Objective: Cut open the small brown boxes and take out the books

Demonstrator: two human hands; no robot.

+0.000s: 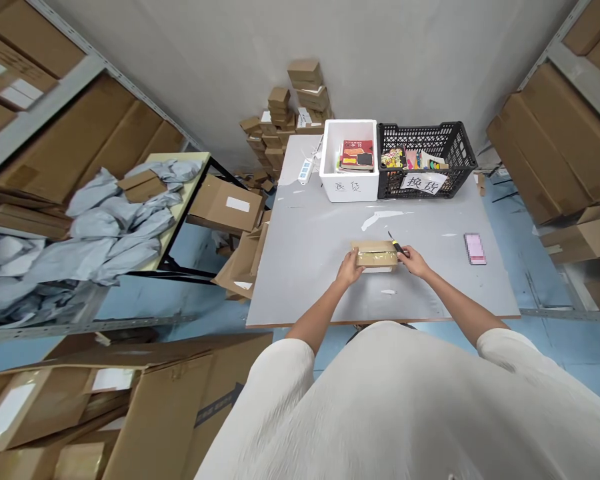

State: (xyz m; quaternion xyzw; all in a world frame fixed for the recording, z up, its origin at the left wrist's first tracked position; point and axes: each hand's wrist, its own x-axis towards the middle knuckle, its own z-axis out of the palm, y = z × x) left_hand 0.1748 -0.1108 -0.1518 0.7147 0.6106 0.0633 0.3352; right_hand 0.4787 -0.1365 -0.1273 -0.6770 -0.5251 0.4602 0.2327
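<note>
Cardboard box (376,256) | left fingers (353,257) gripping its edge | right fingers (407,259) seemingly curled round cutter (397,247)

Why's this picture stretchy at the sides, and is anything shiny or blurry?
In the head view, the side shelves lean outward, probably from a wide lens; in the head view, tape glints on the small box; in the head view, the phone screen looks blocky.

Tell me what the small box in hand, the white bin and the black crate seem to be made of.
Small box: probably cardboard, matte brown, with a shiny strip that looks like tape. White bin: likely foam, matte, judging by its thick walls. Black crate: probably moulded plastic, faintly glossy, judging by its regular lattice walls.
</note>
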